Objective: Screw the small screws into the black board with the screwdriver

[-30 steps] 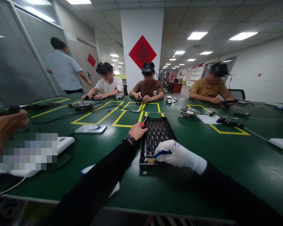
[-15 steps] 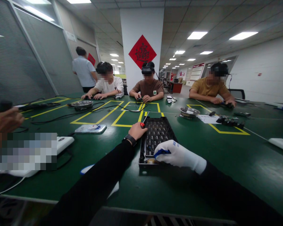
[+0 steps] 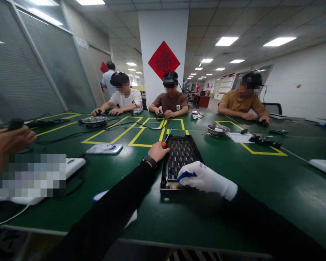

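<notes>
A black rectangular housing (image 3: 182,154) with rows of small shiny parts inside lies lengthwise in front of me on the green table. At its left edge is my left hand (image 3: 157,151), bare with a dark band at the wrist. It is closed round the red handle of a screwdriver (image 3: 164,144), whose thin metal shaft points up and away. My right hand (image 3: 198,175), in a white glove with blue fingertips, rests at the near right corner of the housing. Those fingers are bent together, and whatever they pinch is hidden.
A phone (image 3: 104,149) and a metal bowl (image 3: 96,121) lie to the left; another bowl (image 3: 218,129) and black parts (image 3: 264,140) lie right. A co-worker's hand (image 3: 12,139) holds something dark at far left, above a white power strip (image 3: 74,165). Cables cross the table.
Both my hands and the housing stay in place. The co-worker's hand at far left has shifted slightly right. A standing person in the background has moved right, behind a seated person.
</notes>
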Tool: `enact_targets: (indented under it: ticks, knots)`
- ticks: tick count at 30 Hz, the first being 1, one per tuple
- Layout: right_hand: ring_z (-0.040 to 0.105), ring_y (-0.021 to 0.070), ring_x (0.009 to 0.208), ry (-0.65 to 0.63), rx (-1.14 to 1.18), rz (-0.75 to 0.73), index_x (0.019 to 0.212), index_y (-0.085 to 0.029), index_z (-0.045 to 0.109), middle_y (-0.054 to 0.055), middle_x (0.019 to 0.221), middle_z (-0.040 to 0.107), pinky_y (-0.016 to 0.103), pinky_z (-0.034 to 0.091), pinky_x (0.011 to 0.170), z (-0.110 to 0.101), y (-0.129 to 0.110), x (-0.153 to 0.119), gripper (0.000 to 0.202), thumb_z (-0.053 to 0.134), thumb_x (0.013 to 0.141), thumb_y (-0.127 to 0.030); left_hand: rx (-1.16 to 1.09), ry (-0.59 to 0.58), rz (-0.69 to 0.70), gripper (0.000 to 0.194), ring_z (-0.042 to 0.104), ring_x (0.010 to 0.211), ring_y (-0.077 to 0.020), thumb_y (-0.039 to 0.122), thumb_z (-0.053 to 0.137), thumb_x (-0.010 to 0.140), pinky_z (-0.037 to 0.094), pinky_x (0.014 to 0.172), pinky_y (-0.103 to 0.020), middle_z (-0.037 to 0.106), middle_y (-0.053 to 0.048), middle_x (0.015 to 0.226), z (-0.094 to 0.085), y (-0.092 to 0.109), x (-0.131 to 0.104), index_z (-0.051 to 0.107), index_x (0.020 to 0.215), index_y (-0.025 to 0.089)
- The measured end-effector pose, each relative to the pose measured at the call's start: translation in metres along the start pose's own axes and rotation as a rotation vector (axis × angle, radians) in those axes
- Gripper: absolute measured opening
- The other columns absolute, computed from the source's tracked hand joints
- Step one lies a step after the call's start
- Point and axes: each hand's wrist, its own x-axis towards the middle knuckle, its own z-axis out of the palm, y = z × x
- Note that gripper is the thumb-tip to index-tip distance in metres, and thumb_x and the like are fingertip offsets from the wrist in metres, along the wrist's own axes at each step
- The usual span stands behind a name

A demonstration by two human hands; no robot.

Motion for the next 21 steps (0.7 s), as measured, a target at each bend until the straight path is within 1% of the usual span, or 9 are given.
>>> enact_targets:
  ticks: [8,17,21]
  knots:
    - [0.057,0.0108,0.073,0.024,-0.071,0.002,0.086,-0.015,0.062,0.002,0.081,0.063,0.022,0.044,0.072,0.0005,-0.0004,0.0009,0.017,0.055,0.076,-0.025,0.023,0.025,0.012,0.032,0.056,0.073,-0.0182,0.048,0.054,0.067,0.038,0.061,-0.025,0.061,-0.005,0.079,0.0019,-0.0014,0.0005,0.054,0.079,0.018]
    - [0.057,0.0102,0.072,-0.01,-0.056,0.008,0.087,-0.015,0.062,0.001,0.082,0.064,0.022,0.044,0.072,-0.0006,-0.0005,0.0022,0.018,0.054,0.076,-0.027,0.024,0.015,-0.006,0.032,0.055,0.071,-0.0175,0.048,0.054,0.067,0.036,0.058,-0.024,0.061,-0.005,0.078,0.0006,-0.0004,-0.001,0.054,0.078,0.018]
    - [0.056,0.0103,0.072,-0.017,-0.085,0.027,0.087,-0.015,0.062,0.001,0.081,0.063,0.021,0.042,0.07,-0.0009,-0.0017,0.0015,0.021,0.053,0.077,-0.032,0.022,0.018,0.0,0.032,0.055,0.07,-0.0173,0.048,0.054,0.067,0.035,0.056,-0.024,0.061,-0.005,0.078,-0.0002,0.0,-0.0017,0.054,0.078,0.018]
